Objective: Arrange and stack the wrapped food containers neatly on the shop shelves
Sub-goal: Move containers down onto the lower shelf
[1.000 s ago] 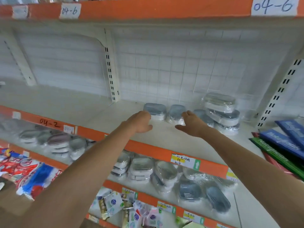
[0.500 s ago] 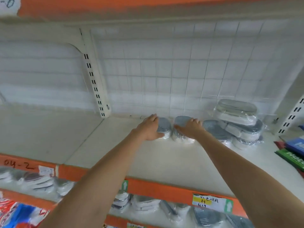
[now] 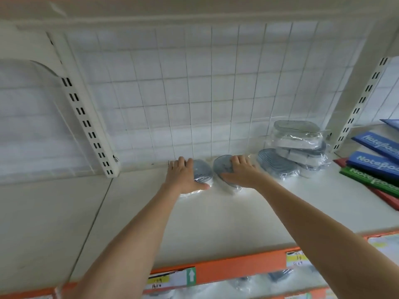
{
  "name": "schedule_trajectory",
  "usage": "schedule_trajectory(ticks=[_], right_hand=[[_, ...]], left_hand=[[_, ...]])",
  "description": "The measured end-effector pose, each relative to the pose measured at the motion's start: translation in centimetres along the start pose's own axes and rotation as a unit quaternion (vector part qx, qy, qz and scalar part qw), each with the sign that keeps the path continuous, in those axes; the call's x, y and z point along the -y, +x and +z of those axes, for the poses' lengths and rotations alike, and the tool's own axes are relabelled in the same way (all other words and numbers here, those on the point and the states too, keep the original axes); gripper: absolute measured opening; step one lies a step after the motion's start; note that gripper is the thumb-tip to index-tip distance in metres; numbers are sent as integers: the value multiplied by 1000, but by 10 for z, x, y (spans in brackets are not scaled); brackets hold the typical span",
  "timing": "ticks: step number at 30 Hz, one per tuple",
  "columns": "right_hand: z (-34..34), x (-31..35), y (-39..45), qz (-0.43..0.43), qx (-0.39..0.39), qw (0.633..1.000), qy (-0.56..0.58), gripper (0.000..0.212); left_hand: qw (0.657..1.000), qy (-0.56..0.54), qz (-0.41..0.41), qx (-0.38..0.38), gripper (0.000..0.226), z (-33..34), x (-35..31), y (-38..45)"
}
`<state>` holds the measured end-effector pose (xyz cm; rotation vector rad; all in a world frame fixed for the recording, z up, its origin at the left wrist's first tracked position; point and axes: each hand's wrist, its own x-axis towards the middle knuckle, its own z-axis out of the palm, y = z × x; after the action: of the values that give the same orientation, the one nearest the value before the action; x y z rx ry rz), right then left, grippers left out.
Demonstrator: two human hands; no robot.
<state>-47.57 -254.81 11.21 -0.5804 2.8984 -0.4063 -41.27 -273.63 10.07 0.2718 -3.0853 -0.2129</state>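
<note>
Hands [image 3: 183, 175] [image 3: 239, 173] flat atop two wrapped containers [image 3: 201, 172] [image 3: 222, 169].

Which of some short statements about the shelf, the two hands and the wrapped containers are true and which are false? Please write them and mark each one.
1. Each hand rests on its own wrapped container. True: left hand on the left container, right hand on the right container.
2. The stack of wrapped containers stands left of both hands. False: it stands to their right.
3. Notebooks lie at the far right. True.
4. The shelf has a solid wooden back. False: a white wire grid.
</note>
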Motion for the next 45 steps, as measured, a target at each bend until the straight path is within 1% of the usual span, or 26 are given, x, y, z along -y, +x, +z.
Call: schedule_trajectory(ticks=[5, 9, 16, 21, 24, 27, 30, 33, 35, 38, 42, 45], right_hand=[[1, -6, -22, -45, -11, 999, -17, 77], [3, -8, -38, -73, -22, 996, -41, 90], [4, -12, -51, -111, 2, 994, -19, 89], [5, -24, -65, -148, 5, 988, -35, 91], [6, -35, -80, -169, -8, 985, -40, 94], [6, -48, -92, -187, -13, 981, -54, 103], [4, -63, -102, -201, -12, 978, -56, 106], [1, -71, -110, -213, -13, 976, -41, 105], [-4, -73, -116, -224, -28, 974, -26, 102], [-14, -71, -128, -244, -67, 967, -15, 101], [-22, -66, -160, -276, -125, 953, -3, 102], [-16, -69, -197, -294, -138, 946, -9, 102]], left_hand=[[999, -21, -28, 23, 99, -4, 8, -10], [999, -7, -39, 28, 103, -6, 7, -26], [996, 17, -84, 31, 100, -6, -1, -51], [990, 12, -139, 10, 97, -1, -21, -80], [981, 18, -194, -21, 99, 1, -39, -101], [967, 42, -240, -75, 101, 0, -62, -122], [959, 49, -250, -123, 101, -3, -88, -143], [954, 90, -238, -159, 101, -9, -109, -168], [954, 118, -223, -162, 100, -13, -118, -184], [958, 133, -222, -128, 98, -18, -122, -209], [956, 107, -250, -108, 98, -14, -121, -248], [959, 72, -247, -118, 98, 1, -122, -279]])
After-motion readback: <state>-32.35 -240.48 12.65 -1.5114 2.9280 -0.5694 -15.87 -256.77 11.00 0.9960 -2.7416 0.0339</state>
